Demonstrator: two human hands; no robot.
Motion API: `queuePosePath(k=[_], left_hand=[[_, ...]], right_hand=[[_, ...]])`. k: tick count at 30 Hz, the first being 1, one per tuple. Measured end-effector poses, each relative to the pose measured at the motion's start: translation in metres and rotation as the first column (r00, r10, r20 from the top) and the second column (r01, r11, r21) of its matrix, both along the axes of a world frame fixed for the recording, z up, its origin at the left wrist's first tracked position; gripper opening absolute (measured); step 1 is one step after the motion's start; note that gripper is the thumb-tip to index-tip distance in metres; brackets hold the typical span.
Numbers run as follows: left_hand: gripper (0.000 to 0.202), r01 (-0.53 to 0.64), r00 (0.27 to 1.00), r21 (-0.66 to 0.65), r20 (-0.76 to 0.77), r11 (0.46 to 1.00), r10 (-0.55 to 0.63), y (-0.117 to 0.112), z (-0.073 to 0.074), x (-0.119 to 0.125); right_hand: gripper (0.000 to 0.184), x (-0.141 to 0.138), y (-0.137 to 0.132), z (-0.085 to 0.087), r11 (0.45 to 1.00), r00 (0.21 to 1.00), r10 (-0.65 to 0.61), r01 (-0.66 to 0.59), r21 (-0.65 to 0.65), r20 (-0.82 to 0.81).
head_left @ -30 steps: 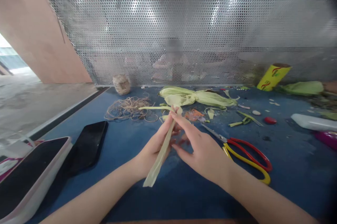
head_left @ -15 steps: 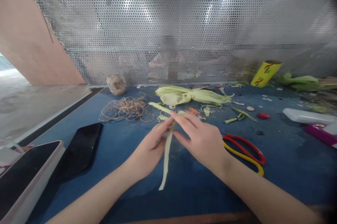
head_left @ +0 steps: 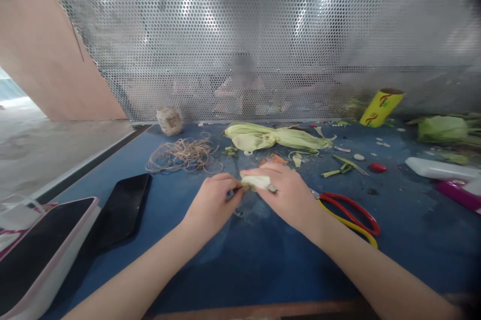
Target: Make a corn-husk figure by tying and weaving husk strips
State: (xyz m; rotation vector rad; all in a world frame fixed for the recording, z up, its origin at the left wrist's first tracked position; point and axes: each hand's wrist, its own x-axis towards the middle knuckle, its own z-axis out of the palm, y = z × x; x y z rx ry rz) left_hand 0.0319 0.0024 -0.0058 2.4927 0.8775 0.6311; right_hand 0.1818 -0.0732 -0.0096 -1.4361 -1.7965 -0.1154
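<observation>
Between my two hands is a pale green strip of corn husk (head_left: 257, 181), bunched or folded short. My right hand (head_left: 287, 195) is closed around it, with the whitish part lying over the thumb and fingers. The fingertips of my left hand (head_left: 216, 197) pinch its left end; exactly how it is folded there is hidden. Just beyond my hands lies a bundle of corn husks (head_left: 270, 138), pinched in at its middle. Scissors (head_left: 351, 215) with a red and a yellow handle rest beside my right wrist, their blades partly covered by the hand.
Tangled twine (head_left: 184, 154) and a twine-wrapped lump (head_left: 169, 121) sit back left. A black phone (head_left: 124, 207) and a white-edged device (head_left: 45, 250) lie left. Rightward are a yellow roll (head_left: 381, 108), a glue gun (head_left: 443, 169) and scraps. A perforated metal screen (head_left: 240, 29) stands behind.
The long husk strip that hung down between my hands is now gathered into a short piece. My right hand has closed around it, and my left fingers have curled to a pinch.
</observation>
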Motion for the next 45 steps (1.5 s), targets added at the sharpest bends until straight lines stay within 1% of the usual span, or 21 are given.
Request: queuePosePath(k=[2,4,6,7,8,10,12,14,17,20,22,24,27,29,32,35,37,38,40,42,45], left_hand=[[0.023,-0.004,0.997,-0.133,0.079,0.991,0.015,0.001,-0.001,0.001],[0.027,0.009,0.977,-0.268,0.21,0.963,0.049,0.001,-0.002,0.002],[0.03,0.045,0.928,-0.318,0.364,0.947,0.078,0.001,-0.005,0.004],[0.032,0.049,0.905,-0.284,0.418,0.958,0.077,0.001,-0.007,0.004],[0.034,0.037,0.896,-0.196,0.442,0.98,0.054,0.001,-0.009,0.004],[0.04,-0.008,0.916,0.059,0.401,0.998,-0.016,0.001,-0.013,0.003],[0.047,-0.034,0.956,0.313,0.286,0.949,-0.06,0.0,-0.016,0.002],[0.055,-0.014,0.986,0.479,0.154,0.878,-0.069,-0.002,-0.018,0.001],[0.059,0.007,0.999,0.578,0.039,0.816,-0.037,-0.002,-0.016,-0.002],[0.054,-0.011,0.998,0.611,0.061,0.791,-0.034,0.004,-0.012,-0.007],[0.048,0.039,0.986,0.599,0.106,0.8,-0.127,0.008,-0.01,-0.008],[0.038,0.092,0.959,0.538,0.178,0.838,-0.22,0.01,-0.01,-0.008],[0.02,0.088,0.932,0.375,0.295,0.923,-0.209,0.007,-0.009,-0.005],[0.014,0.08,0.937,0.315,0.3,0.946,-0.179,0.005,-0.008,-0.004],[0.005,0.058,0.95,0.237,0.285,0.97,-0.127,0.003,-0.006,-0.004],[0.012,0.053,0.959,0.027,0.277,0.998,-0.058,0.002,-0.003,-0.003],[0.017,0.102,0.966,-0.099,0.248,0.99,-0.074,0.002,-0.001,-0.003],[0.019,0.133,0.969,-0.123,0.226,0.983,-0.103,0.001,0.001,-0.002],[0.019,0.202,0.968,-0.07,0.165,0.977,-0.188,0.0,0.003,-0.002],[0.019,0.247,0.964,0.067,0.087,0.967,-0.253,0.0,0.005,-0.002],[0.022,0.255,0.966,0.223,-0.006,0.941,-0.26,0.0,0.003,-0.003]], right_hand=[[0.022,-0.001,-0.003,0.001,0.998,0.995,0.016,-0.021,-0.051,-0.099],[0.021,-0.002,-0.004,0.001,0.992,0.98,-0.006,-0.019,-0.122,-0.198],[0.017,-0.002,-0.005,0.001,0.984,0.957,-0.033,-0.02,-0.178,-0.288],[0.015,-0.002,-0.005,0.002,0.98,0.945,-0.032,-0.034,-0.195,-0.326],[0.015,-0.002,-0.004,0.002,0.979,0.934,-0.023,-0.051,-0.198,-0.356],[0.017,-0.002,-0.003,0.004,0.983,0.923,0.009,-0.078,-0.164,-0.384],[0.018,-0.003,-0.002,0.005,0.994,0.934,0.021,-0.059,-0.095,-0.358],[0.017,-0.003,0.0,0.006,1.0,0.952,0.008,-0.016,-0.025,-0.307],[0.01,0.0,0.002,0.008,0.999,0.96,-0.002,0.011,0.033,-0.282],[0.009,0.006,0.003,0.01,1.0,0.952,0.0,0.003,0.011,-0.305],[0.01,0.008,0.003,0.012,0.998,0.94,0.001,-0.021,-0.054,-0.342],[0.012,0.01,0.002,0.012,0.986,0.909,0.065,-0.122,-0.114,-0.412],[0.012,0.01,0.0,0.011,0.947,0.846,0.184,-0.289,-0.141,-0.5],[0.011,0.01,-0.001,0.01,0.933,0.837,0.203,-0.323,-0.16,-0.509],[0.012,0.012,-0.003,0.01,0.932,0.884,0.202,-0.305,-0.194,-0.422],[0.012,0.013,-0.004,0.012,0.946,0.94,0.212,-0.266,-0.187,-0.266],[0.013,0.013,-0.005,0.013,0.952,0.956,0.217,-0.252,-0.172,-0.2],[0.014,0.014,-0.005,0.014,0.954,0.96,0.22,-0.249,-0.167,-0.176],[0.015,0.013,-0.005,0.013,0.957,0.967,0.221,-0.241,-0.164,-0.129],[0.015,0.013,-0.005,0.011,0.962,0.975,0.208,-0.219,-0.166,-0.077],[0.017,0.014,-0.005,0.007,0.969,0.986,0.169,-0.164,-0.186,0.008]])
